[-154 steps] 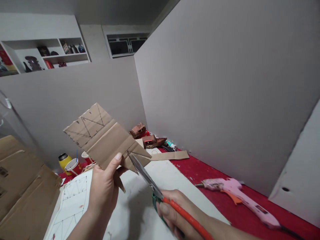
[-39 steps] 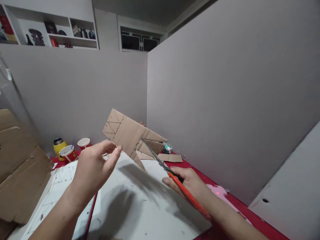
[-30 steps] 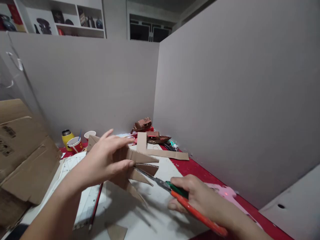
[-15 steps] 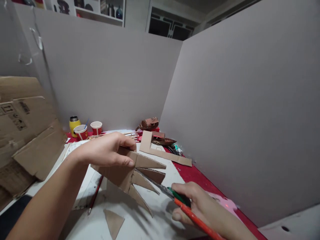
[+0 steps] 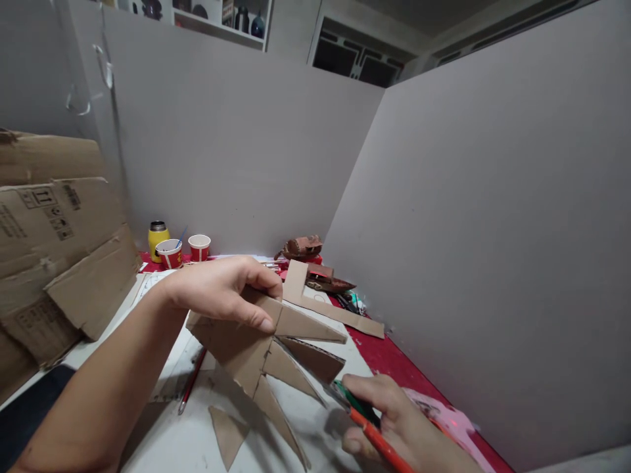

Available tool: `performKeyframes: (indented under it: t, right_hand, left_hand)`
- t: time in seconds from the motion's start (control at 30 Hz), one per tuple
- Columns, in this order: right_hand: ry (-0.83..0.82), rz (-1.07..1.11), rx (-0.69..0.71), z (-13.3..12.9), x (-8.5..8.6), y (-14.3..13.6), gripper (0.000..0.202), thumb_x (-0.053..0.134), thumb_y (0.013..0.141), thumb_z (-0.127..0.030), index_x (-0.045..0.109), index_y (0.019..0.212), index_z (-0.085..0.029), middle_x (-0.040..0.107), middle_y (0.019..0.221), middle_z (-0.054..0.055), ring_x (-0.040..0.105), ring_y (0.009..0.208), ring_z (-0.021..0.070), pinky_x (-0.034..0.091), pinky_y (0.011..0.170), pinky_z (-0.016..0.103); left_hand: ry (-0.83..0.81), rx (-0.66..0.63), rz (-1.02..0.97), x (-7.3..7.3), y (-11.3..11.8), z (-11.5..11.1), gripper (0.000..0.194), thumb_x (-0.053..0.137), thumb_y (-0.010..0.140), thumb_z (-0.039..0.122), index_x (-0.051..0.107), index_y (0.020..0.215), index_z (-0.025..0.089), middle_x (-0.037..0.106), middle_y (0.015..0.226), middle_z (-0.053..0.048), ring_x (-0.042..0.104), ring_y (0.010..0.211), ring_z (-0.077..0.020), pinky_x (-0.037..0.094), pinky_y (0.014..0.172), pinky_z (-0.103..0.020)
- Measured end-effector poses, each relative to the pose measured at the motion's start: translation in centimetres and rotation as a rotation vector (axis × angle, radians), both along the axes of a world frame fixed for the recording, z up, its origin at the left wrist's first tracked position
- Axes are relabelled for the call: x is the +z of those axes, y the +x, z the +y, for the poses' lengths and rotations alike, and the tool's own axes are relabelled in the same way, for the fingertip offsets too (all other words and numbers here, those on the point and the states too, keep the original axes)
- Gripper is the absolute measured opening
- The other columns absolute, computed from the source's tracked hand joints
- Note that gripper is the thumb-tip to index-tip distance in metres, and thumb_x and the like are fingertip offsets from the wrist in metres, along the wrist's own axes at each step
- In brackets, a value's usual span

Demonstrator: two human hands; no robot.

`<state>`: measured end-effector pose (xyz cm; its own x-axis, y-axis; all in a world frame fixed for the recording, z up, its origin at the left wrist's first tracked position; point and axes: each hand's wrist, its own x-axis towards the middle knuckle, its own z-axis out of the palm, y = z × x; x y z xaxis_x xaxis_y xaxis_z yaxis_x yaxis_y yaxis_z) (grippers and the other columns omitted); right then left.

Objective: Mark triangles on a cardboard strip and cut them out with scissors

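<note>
A piece of brown cardboard [image 5: 241, 351] with several long pointed prongs is pinched by my left hand [image 5: 229, 292], thumb on top near the base of the prongs. My right hand [image 5: 389, 410] grips scissors [image 5: 372, 430] with orange and green handles. The scissor blades point toward the prongs and lie by the tips of two of them, partly hidden there. One darker prong is bent out of line with the others. Below the cardboard, a cut-off triangular scrap [image 5: 227, 433] lies on the white work surface [image 5: 266, 447].
An L-shaped cardboard strip [image 5: 340, 315] lies beyond my hands. Near the wall stand red paper cups [image 5: 199, 248], a yellow bottle [image 5: 158, 242] and brown model boats [image 5: 328, 279]. Flattened cardboard boxes [image 5: 59, 217] lean at left. A red pencil [image 5: 191, 384] lies on the table.
The scissors have drawn back from between the prongs toward their tips. My left hand and the cardboard appear slightly farther right, as the whole view has shifted.
</note>
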<state>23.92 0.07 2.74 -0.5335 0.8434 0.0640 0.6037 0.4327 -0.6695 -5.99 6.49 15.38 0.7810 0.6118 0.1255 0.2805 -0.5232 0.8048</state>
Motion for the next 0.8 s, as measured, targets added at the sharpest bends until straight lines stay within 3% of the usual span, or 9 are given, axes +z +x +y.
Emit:
performKeyframes:
  t: [0.3,0.5,0.8]
  right_hand:
    - [-0.014,-0.085,-0.102,-0.3,1.1,-0.2,0.036,0.069,0.07,-0.029,0.034,0.065,-0.023,0.039,0.062,-0.006,0.035,0.06,0.0128,0.027,0.053,0.023]
    - [-0.006,-0.074,-0.062,-0.1,0.7,0.1,0.035,0.066,0.073,-0.029,0.033,0.065,-0.023,0.035,0.058,-0.008,0.031,0.056,0.0108,0.025,0.05,0.022]
    - [0.059,-0.06,-0.098,-0.3,0.6,0.1,0.044,0.073,0.068,-0.025,0.029,0.062,-0.024,0.034,0.057,-0.008,0.032,0.056,0.012,0.026,0.051,0.024]
  left_hand:
    - [-0.011,-0.023,0.008,-0.3,0.2,0.7,0.017,0.075,0.077,0.031,0.065,0.076,0.018,0.06,0.076,0.001,0.054,0.073,-0.0153,0.04,0.063,-0.023]
    - [-0.071,-0.048,-0.007,-0.5,0.3,1.1,0.022,0.077,0.077,0.034,0.064,0.079,0.016,0.06,0.078,0.001,0.054,0.073,-0.014,0.041,0.061,-0.022]
    - [-0.093,-0.094,-0.042,-0.5,0.1,1.0,0.023,0.078,0.077,0.034,0.064,0.079,0.016,0.059,0.077,0.001,0.054,0.07,-0.0125,0.04,0.059,-0.021]
